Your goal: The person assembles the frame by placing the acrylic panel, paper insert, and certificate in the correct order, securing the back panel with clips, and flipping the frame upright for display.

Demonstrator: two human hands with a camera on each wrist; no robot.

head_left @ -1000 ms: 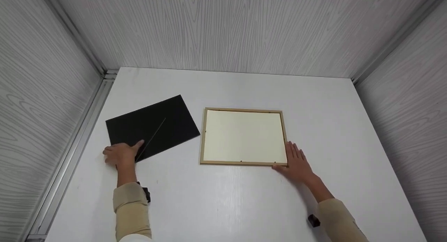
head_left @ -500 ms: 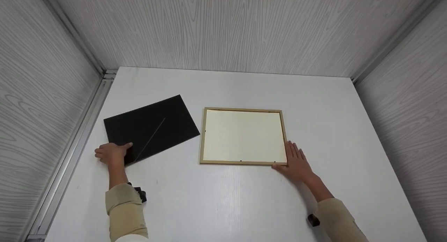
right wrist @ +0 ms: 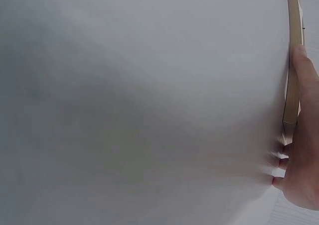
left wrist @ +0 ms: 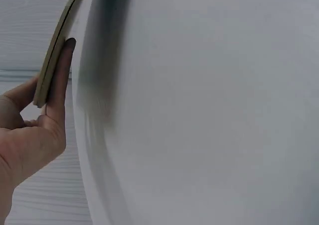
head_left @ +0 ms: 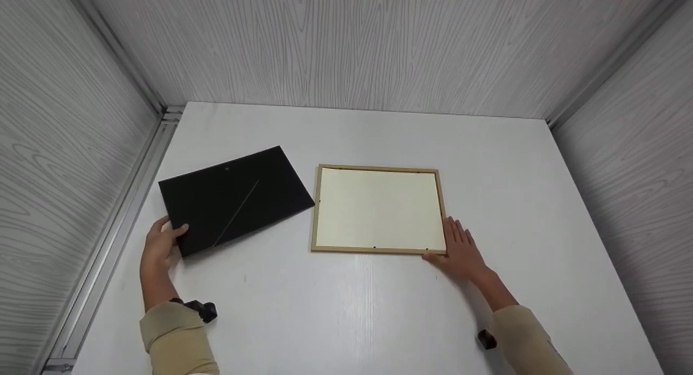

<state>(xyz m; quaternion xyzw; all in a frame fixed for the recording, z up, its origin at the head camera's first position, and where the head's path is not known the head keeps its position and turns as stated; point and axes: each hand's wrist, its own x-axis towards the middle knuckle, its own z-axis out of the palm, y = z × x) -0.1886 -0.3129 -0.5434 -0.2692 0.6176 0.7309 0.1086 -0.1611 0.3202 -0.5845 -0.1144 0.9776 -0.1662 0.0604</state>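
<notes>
My left hand [head_left: 158, 248] pinches the near left end of a black picture-frame backing board [head_left: 233, 202], thumb on top and fingers beneath. A thin slanting line marks its face. In the left wrist view the backing board's edge [left wrist: 52, 60] shows between thumb and fingers, raised off the surface. Right of it a light wooden picture frame [head_left: 373, 251] lies flat, with a cream sheet [head_left: 379, 210] inside its rim. My right hand [head_left: 462, 256] rests against the frame's near right corner, fingers straight along the right side and thumb along the front edge.
Everything is on a white table [head_left: 346, 310] walled by grey wood-grain panels [head_left: 346, 50] at the back and sides. A metal rail [head_left: 116, 229] runs along the left edge. Small black tabs sit around the inner rim of the frame.
My left hand has shifted left and slid its fingers under the backing board, whose near left end is now lifted and whose right corner sits closer to the frame. The right hand stays put.
</notes>
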